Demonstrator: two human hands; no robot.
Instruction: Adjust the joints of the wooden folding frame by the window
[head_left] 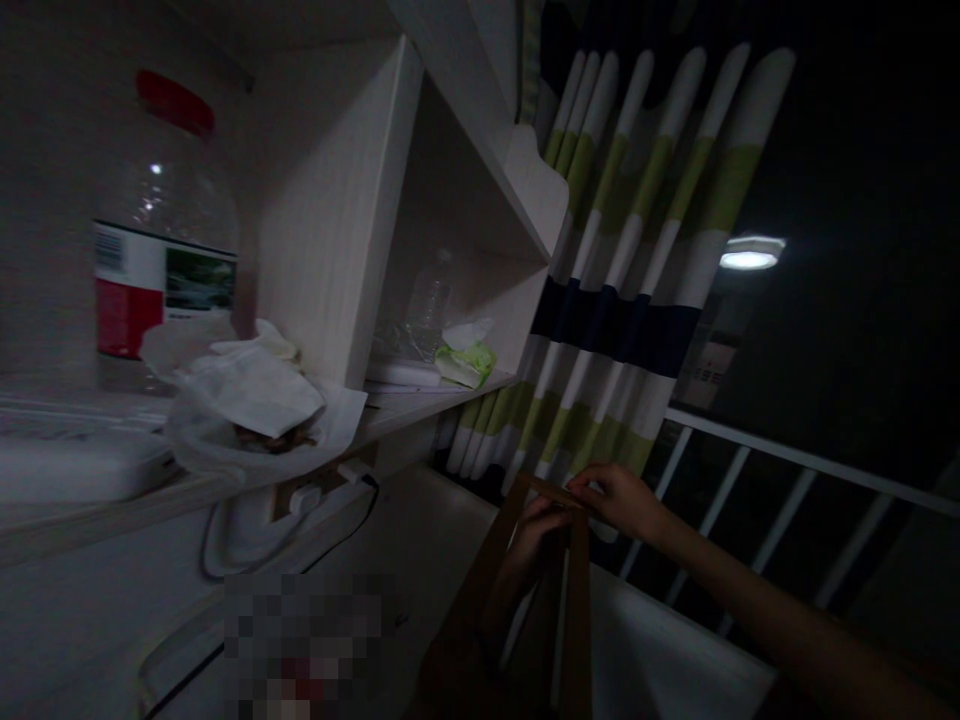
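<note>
Both hands pinch the brown bag's strap (559, 492) at its top, right hand (615, 497) and left hand (536, 530) closed on it, keeping the bag hanging upright.

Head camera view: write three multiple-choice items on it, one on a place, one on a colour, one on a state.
1. Where does the big water bottle stand?
A. on the shelf at the left
B. on the railing
C. on the floor

2. What colour is the cap of the big water bottle?
A. green
B. red
C. yellow

3. What are the two hands doing?
A. hanging free
B. pulling the curtain
C. gripping the brown straps

Key:
1 A, since it stands on the shelf beside the white plastic bag.
2 B, since the cap is plainly red.
3 C, since the right hand pinches the top of the brown straps and the left hand holds them lower down.
</note>
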